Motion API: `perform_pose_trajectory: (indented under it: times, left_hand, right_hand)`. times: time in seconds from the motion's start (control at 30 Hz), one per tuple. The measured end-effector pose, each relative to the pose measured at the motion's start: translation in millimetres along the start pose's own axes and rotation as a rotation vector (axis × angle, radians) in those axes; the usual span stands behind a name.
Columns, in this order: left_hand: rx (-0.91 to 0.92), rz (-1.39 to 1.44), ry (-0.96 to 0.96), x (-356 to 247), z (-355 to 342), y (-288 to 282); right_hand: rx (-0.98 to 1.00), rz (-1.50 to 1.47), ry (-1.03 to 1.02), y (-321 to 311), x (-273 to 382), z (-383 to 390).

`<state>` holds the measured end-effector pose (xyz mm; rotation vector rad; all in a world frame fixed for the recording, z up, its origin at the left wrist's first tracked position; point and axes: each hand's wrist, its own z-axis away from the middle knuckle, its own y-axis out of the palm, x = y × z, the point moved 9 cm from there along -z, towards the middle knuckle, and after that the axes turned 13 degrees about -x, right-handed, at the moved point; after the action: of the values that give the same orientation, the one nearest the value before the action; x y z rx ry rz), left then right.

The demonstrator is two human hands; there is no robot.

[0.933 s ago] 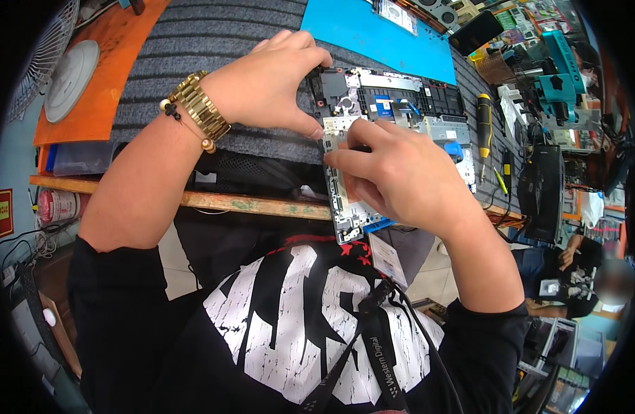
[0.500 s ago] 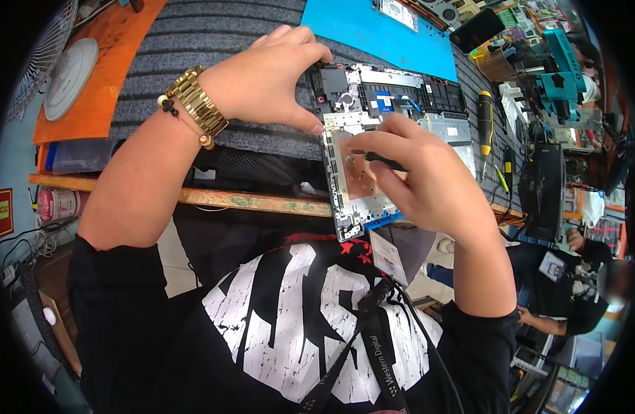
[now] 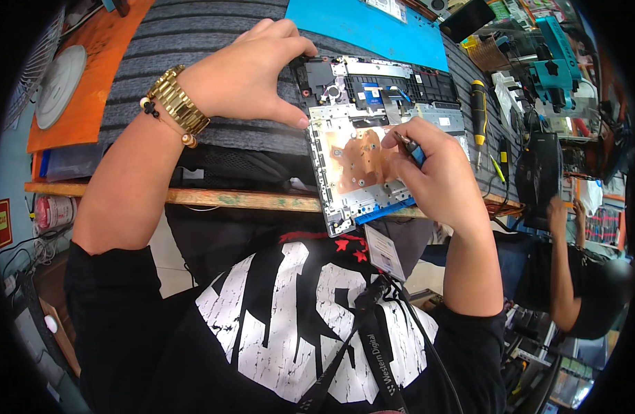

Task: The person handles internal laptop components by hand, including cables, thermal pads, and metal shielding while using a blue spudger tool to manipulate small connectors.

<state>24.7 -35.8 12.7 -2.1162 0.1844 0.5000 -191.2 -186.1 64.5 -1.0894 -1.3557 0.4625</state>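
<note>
The laptop base (image 3: pixel 373 124) lies opened on the grey striped mat (image 3: pixel 214 41) of the tabletop (image 3: pixel 248 200), its near end overhanging the tabletop's front edge. A copper-coloured plate (image 3: pixel 355 160) sits in the near half of the base, inside a silver frame. A blue strip (image 3: pixel 386 209) runs along the near right edge of the base.

Left hand (image 3: pixel 245 76): half open in a wide pinch. The thumb tip touches the left edge of the base; the forefinger tip rests on its far left corner. A gold watch (image 3: pixel 176 102) is on that wrist.

Right hand (image 3: pixel 441 176): fingers curled narrow around a small blue-handled tool (image 3: pixel 410 146), whose tip is at the right edge of the copper plate. The kind of tool cannot be told.

Right of the base on the mat lies a black and yellow screwdriver (image 3: pixel 478 110). Beyond the base is a blue mat (image 3: pixel 362 27). Left of the base, past the grey mat, is an orange mat (image 3: pixel 90 69) carrying a white disc (image 3: pixel 59 86). Far right of the base, another person's arm (image 3: pixel 562 262) reaches toward a black device (image 3: pixel 541 179).
</note>
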Motion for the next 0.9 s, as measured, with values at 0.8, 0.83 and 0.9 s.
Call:
perform_pose_trajectory:
  times: [0.8,0.83,0.9]
  left_hand:
    - [-0.022,-0.06,0.048,-3.4,1.1,-0.4]
    - [-0.023,-0.076,0.047,-4.0,1.5,-1.0]
    - [-0.011,-0.087,0.036,-3.7,2.2,-1.2]
  right_hand:
    - [0.005,-0.258,0.171,-12.8,-5.2,14.7]
    - [0.046,-0.224,0.06,-10.4,9.1,18.6]
    - [0.103,-0.147,-0.108,1.6,33.5,28.0]
